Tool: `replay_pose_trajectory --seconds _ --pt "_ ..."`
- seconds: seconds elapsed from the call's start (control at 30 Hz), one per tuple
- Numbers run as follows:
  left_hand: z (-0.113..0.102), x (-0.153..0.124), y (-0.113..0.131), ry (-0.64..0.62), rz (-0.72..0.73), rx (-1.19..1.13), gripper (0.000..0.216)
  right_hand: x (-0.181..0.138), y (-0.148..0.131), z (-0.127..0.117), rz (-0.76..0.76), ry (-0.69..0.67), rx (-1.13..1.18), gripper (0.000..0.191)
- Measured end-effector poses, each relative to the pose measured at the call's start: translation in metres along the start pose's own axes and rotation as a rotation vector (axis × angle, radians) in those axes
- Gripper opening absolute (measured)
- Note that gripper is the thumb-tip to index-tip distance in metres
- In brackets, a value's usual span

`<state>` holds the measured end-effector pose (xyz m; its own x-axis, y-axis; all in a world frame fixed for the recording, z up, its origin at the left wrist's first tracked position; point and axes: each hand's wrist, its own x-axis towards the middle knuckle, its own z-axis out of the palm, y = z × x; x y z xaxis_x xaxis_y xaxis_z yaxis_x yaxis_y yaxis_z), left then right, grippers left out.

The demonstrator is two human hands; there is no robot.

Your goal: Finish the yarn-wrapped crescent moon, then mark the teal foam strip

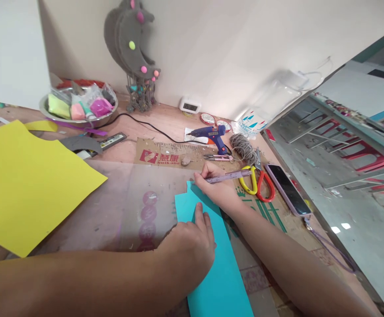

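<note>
A turquoise foam sheet point(212, 273) lies on the cardboard-covered table in front of me. My left hand point(192, 240) presses down on it, fingers curled and resting on its upper part. My right hand point(216, 187) grips a purple pen point(228, 177) with its tip at the sheet's top left corner.
A big yellow sheet point(27, 180) lies at the left. Yellow scissors point(249, 179), red scissors point(265, 185) and a phone point(287, 189) sit right of my hand. A blue glue gun point(212, 134), twine ball point(243, 147) and metal bowl point(78, 105) of clay packets stand farther back.
</note>
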<state>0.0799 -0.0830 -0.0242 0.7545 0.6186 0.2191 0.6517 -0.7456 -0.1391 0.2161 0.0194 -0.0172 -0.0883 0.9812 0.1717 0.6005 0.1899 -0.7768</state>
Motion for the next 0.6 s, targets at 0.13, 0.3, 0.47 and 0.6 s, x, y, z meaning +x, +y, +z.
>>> replay_pose_trajectory --seconds 0.13,0.3,0.47,0.6 --pt "0.0002 0.0005 -0.0004 -0.013 0.000 -0.003 0.048 0.0001 -0.0012 -0.0006 -0.005 -0.001 -0.024 0.027" --pt "0.0024 0.0010 -0.0002 -0.025 -0.004 -0.002 0.049 0.0000 0.0004 -0.0007 -0.005 0.000 -0.015 0.027" --pt "0.0029 -0.0001 -0.0003 -0.018 0.011 -0.007 0.049 -0.0002 0.0016 -0.0002 0.031 -0.012 0.031 0.028" --pt "0.0011 0.0000 -0.0010 -0.013 0.014 0.008 0.050 0.0001 -0.0001 -0.0007 0.005 -0.015 -0.014 0.027"
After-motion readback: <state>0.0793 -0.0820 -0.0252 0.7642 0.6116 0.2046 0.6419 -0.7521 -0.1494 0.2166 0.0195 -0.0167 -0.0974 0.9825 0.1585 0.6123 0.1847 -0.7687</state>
